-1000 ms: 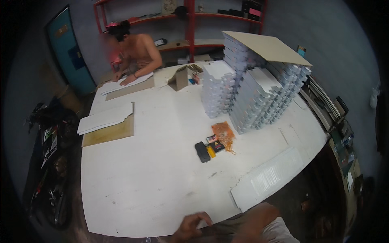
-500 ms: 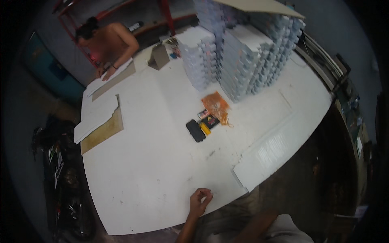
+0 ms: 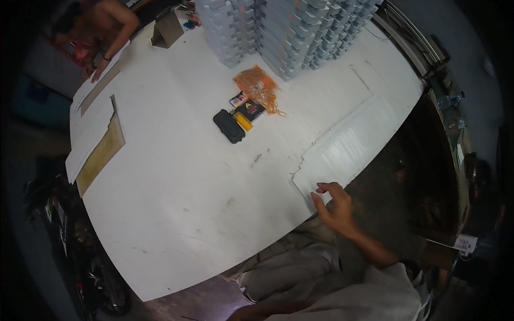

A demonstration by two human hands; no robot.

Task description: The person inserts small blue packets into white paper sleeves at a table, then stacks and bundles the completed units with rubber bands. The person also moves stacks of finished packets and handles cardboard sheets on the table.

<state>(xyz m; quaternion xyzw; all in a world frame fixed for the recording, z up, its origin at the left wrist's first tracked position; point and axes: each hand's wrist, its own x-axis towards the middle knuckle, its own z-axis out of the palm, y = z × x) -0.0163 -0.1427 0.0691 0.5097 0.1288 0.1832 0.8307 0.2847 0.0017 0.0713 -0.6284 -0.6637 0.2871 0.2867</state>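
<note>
My right hand [image 3: 336,207] hovers over or just touches the notched near-left end of a white, glossy cut sheet [image 3: 348,142]; contact is hard to tell. Its thumb and forefinger curve towards each other with a gap, and nothing shows between them. The sheet lies along the right edge of the white table [image 3: 176,176]. A bit of my left forearm shows at the bottom edge, but the hand itself is out of the picture.
Tall stacks of pale notched pieces [image 3: 300,37] stand at the back. Mid-table lie a black case [image 3: 229,127], a yellow item [image 3: 243,121], a dark box [image 3: 250,110] and an orange plastic bag [image 3: 256,85]. White sheets [image 3: 91,134] lie left, near another person [image 3: 107,27].
My left hand, over the table's near edge before, has dropped out of the picture. My right hand has come up to the white sheet's end. The view has shifted rightward and down.
</note>
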